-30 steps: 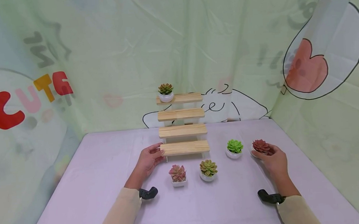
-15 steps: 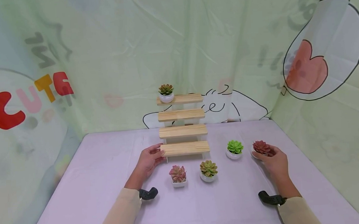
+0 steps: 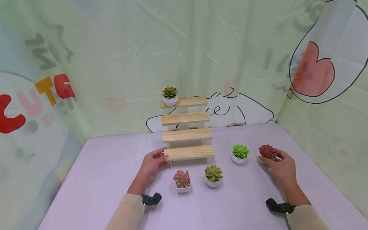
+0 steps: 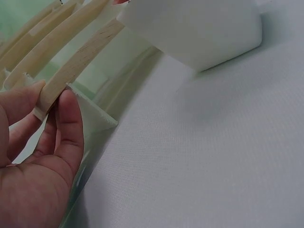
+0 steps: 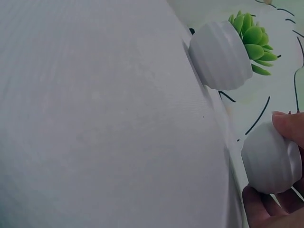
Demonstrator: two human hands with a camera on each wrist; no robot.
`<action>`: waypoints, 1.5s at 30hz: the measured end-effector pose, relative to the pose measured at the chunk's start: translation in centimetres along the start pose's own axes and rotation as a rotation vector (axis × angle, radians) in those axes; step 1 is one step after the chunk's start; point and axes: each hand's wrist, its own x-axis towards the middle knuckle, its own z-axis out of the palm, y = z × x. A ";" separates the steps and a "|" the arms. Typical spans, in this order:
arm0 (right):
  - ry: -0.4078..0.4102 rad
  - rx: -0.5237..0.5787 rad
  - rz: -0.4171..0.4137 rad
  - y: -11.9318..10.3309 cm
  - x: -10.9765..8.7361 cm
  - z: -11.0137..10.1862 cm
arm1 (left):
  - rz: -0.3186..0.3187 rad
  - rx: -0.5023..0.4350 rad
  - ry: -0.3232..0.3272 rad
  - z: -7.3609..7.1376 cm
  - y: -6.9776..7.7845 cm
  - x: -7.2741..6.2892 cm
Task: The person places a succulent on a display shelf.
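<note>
In the head view, my left hand (image 3: 152, 165) is at the left end of the lowest wooden plank (image 3: 188, 152) of a stepped display stand. Its thumb and fingers pinch that plank end (image 4: 50, 95) in the left wrist view. My right hand (image 3: 283, 165) holds a dark red succulent (image 3: 266, 150) by its round white pot (image 5: 270, 159), thumb on one side and fingers on the other. Whether this pot touches the table cannot be told. A bright green succulent (image 3: 240, 151) in a white pot stands just left of it.
A green-brown succulent (image 3: 170, 92) sits at the left of the top plank. In front of the stand are a pink succulent (image 3: 182, 178) in a square pot and a yellow-green one (image 3: 213, 173) in a round pot. A printed curtain (image 3: 130, 62) surrounds the table (image 3: 111, 168).
Both hands keep their hold on the plank and the potted red succulent. The right wrist has dropped very slightly toward the near side; the plants stay where they were.
</note>
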 end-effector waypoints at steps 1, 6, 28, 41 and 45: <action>-0.001 -0.004 -0.003 -0.1 -0.1 0.0 | -0.002 0.001 0.001 0.0 0.0 0.0; 0.003 0.028 -0.009 -0.3 -0.3 0.0 | -0.003 0.007 0.002 0.0 -0.1 -0.1; -0.051 0.150 -0.091 -3.7 -1.8 0.2 | -0.010 0.023 0.013 0.0 0.1 0.0; -0.099 0.172 -0.155 -6.8 -3.1 0.6 | -0.001 0.014 0.008 0.1 0.0 0.0; -0.122 0.201 -0.183 -7.4 -3.4 1.0 | -0.008 0.013 0.010 0.0 -0.1 0.0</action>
